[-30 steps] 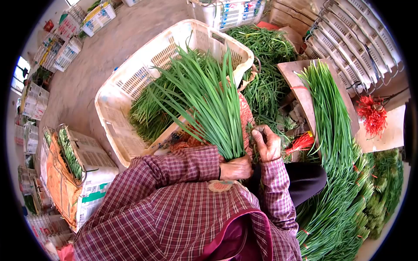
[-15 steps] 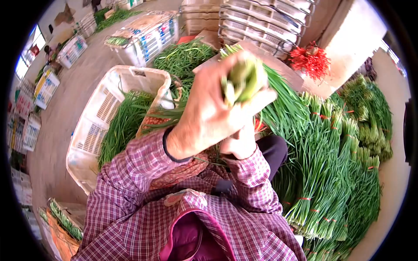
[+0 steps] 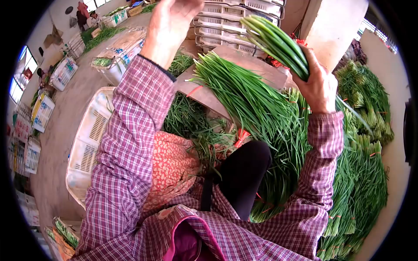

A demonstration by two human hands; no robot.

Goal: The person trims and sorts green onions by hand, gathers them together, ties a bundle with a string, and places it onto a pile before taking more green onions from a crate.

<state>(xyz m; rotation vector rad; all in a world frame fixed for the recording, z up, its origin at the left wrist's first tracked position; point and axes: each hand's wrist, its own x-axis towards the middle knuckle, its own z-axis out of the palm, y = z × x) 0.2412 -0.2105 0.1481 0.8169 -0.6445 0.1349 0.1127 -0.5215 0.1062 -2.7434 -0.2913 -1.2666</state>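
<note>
My right hand (image 3: 320,87), raised on the right, is closed around a bunch of garlic chives (image 3: 278,45) whose pale ends point up and left. My left hand (image 3: 167,32) is raised at the top edge, apart from the bunch; its fingers are blurred and mostly cut off by the frame. Between and below my hands, loose chives (image 3: 244,82) lie across a flat board (image 3: 230,54). An orange-red band (image 3: 194,91) lies at the board's near left edge. A cluster of red bands (image 3: 241,137) sits by my knee.
Banded chive bundles (image 3: 361,187) are heaped on my right, beside the wall. A white plastic crate (image 3: 89,143) stands at my left. Stacked crates (image 3: 237,26) rise behind the board. Loose greens (image 3: 187,115) lie before my lap. People are far back left.
My hands have separated: the left went up, the right moved right with the bunch, now seen lengthwise. My view has shifted, showing the board and the chives on it.
</note>
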